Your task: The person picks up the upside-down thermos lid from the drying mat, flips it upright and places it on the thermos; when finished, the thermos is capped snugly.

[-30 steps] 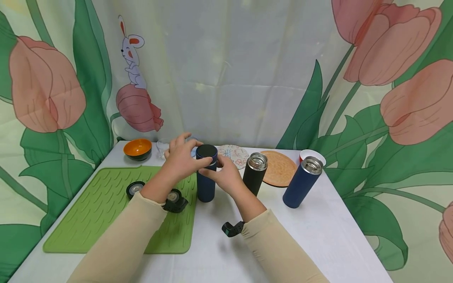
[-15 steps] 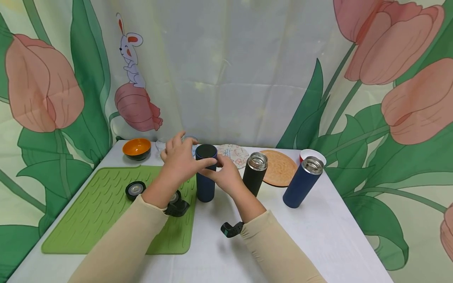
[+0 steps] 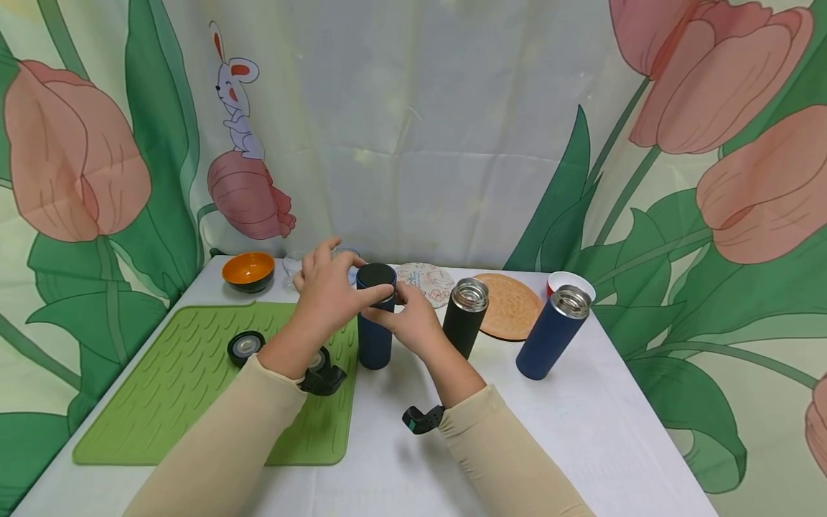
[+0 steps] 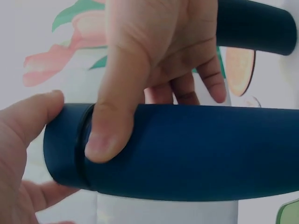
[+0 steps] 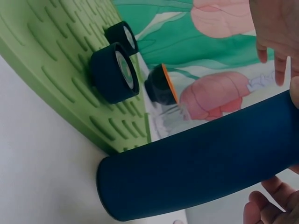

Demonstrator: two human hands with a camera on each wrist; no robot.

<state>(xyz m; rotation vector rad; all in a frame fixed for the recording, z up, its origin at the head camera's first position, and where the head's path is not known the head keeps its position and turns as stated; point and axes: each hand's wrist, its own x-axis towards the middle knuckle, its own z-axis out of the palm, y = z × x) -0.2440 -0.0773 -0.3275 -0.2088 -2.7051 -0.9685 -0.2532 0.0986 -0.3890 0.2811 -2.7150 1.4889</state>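
A dark blue thermos flask (image 3: pixel 375 345) stands upright just right of the green mat, its lid (image 4: pixel 65 144) on top. My left hand (image 3: pixel 326 298) holds the lid between thumb and fingers, the other fingers spread behind it. My right hand (image 3: pixel 416 319) grips the flask near its neck, with its thumb (image 4: pixel 105 135) across the body just below the lid seam. Close to the right hand, a black flask (image 3: pixel 461 327) without a lid shows its steel mouth. A second blue flask (image 3: pixel 549 341), also lidless, stands farther right.
Two dark lids (image 5: pixel 112 74) rest on the green mat (image 3: pixel 187 402), partly behind the left wrist in the head view. Along the back are an orange-lined bowl (image 3: pixel 248 269), clear glassware (image 3: pixel 293 266), a patterned disc (image 3: pixel 426 280), a round wooden board (image 3: pixel 513 309) and a white bowl (image 3: pixel 578 282).
My left hand has turned slightly at the lid, its fingers and wrist shifting a little. The right hand stays at the flask's neck, and the flask keeps its place.
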